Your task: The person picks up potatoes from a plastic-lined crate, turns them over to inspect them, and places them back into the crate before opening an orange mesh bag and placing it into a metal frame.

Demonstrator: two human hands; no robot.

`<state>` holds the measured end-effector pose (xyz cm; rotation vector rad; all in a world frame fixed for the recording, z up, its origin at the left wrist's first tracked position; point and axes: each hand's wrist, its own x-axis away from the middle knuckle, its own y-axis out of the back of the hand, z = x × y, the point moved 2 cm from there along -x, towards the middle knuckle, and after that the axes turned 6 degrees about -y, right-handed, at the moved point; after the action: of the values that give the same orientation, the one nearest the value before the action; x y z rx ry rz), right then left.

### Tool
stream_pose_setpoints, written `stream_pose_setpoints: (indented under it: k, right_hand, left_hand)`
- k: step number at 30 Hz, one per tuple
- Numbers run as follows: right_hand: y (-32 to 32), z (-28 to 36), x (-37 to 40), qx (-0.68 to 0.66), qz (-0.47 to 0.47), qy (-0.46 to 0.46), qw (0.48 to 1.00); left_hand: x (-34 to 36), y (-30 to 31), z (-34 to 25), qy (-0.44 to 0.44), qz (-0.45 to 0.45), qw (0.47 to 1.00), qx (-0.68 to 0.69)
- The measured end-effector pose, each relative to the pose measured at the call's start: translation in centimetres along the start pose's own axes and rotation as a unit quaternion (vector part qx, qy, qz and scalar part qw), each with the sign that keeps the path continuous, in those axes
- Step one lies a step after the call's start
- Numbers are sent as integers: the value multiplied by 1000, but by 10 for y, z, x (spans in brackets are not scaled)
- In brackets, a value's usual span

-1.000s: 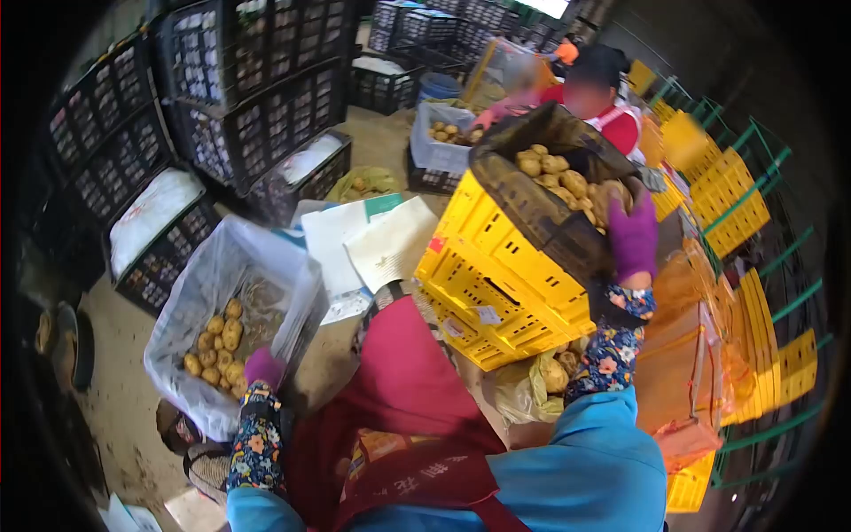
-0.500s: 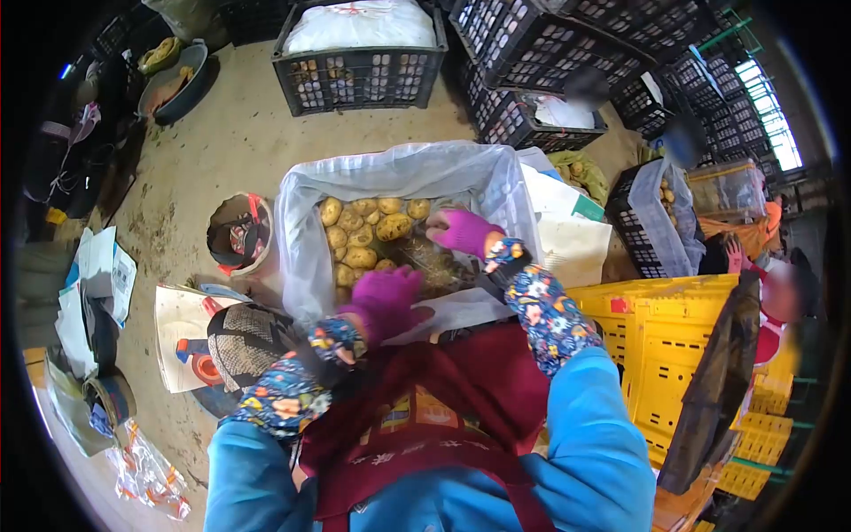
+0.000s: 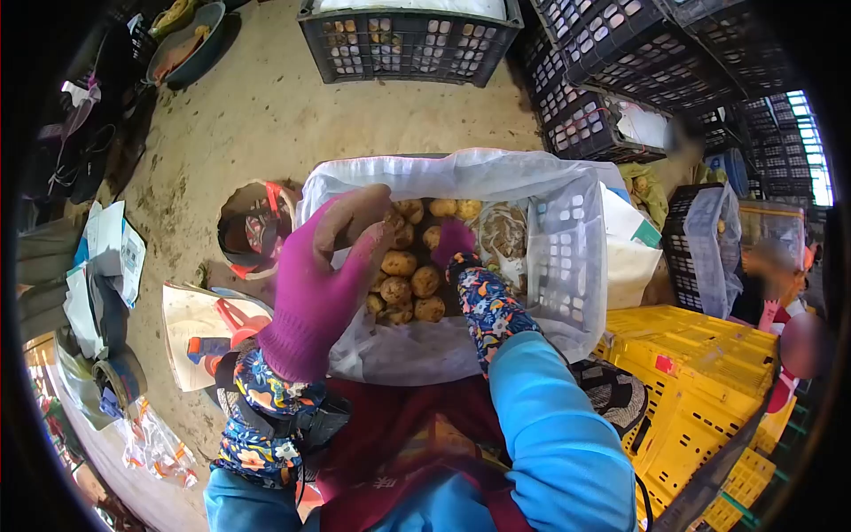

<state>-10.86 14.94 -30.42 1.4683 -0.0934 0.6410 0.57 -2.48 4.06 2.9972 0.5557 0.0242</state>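
Observation:
A crate lined with a thin white plastic bag (image 3: 566, 253) stands right in front of me, potatoes (image 3: 398, 288) filling its left and middle parts. My left hand (image 3: 324, 279), in a purple glove with soiled fingertips, is raised over the crate's left side. Its fingers and thumb curve apart, and I see nothing between them. My right hand (image 3: 455, 241), also gloved in purple, reaches down among the potatoes near the middle. It lies close beside a potato (image 3: 432, 237); its fingers are mostly hidden. To its right, bunched clear plastic (image 3: 503, 239) covers the crate's bottom.
A round bucket (image 3: 254, 232) and a cardboard sheet (image 3: 191, 332) with a red-handled tool are at the left. Black crates (image 3: 408, 44) stand beyond and at the upper right. Yellow crates (image 3: 687, 372) and a person (image 3: 780, 355) are on the right.
My left hand has risen from the potatoes, up and to the left. The right hand has moved left and down among them. The whole view has shifted, with the crate now lying further right.

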Motion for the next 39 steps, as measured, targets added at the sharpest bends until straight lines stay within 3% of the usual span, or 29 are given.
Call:
stream_pose_setpoints:
  k: [3,6,9,11,13,14,16,20,21,22,25,28,30,32,34,37,39]
  right_hand:
    - [17,-24,22,-328,24,-37,944]
    - [107,-9,68,-435,-57,115,891]
    - [222,9,138,-258,-185,233,919]
    - [265,11,172,-246,-214,263,908]
    - [294,10,198,-211,-252,290,899]
    - [294,1,201,-340,-224,236,882]
    - [284,-20,203,-577,-151,120,794]
    - [276,-34,222,-708,-118,133,683]
    - [270,-36,224,-543,-191,220,787]
    - [268,-33,228,-508,-204,216,809]
    - [262,-16,237,-414,-236,175,862]
    - [270,-11,244,-422,-224,170,862]
    - [270,-8,244,-473,-175,153,850]
    - [267,-10,241,-498,-155,143,841]
    - [262,-15,232,-501,-163,144,838]
    - [264,-16,234,-448,-197,148,859]
    - [272,-15,238,-630,-91,119,762]
  left_hand:
    - [-3,1,6,-3,22,1000,-9]
    - [-1,-9,8,42,29,998,30]
    - [5,-38,17,78,51,994,54]
    - [8,-61,32,62,108,992,18]
    - [13,-72,17,127,178,956,195]
    - [17,-78,8,160,213,922,280]
    - [22,-80,-5,119,233,937,232]
    - [31,-82,-28,53,232,938,251]
    - [30,-87,-16,48,219,936,270]
    - [29,-92,-2,45,206,934,290]
    - [28,-99,19,-198,102,974,36]
    - [28,-89,-1,-15,121,984,126]
    - [6,-74,27,-200,171,961,-88]
    - [7,-75,25,-230,175,949,-124]
    - [19,-87,19,-113,137,984,15]
    - [19,-84,19,-94,196,976,26]
    - [16,-71,-2,26,238,961,136]
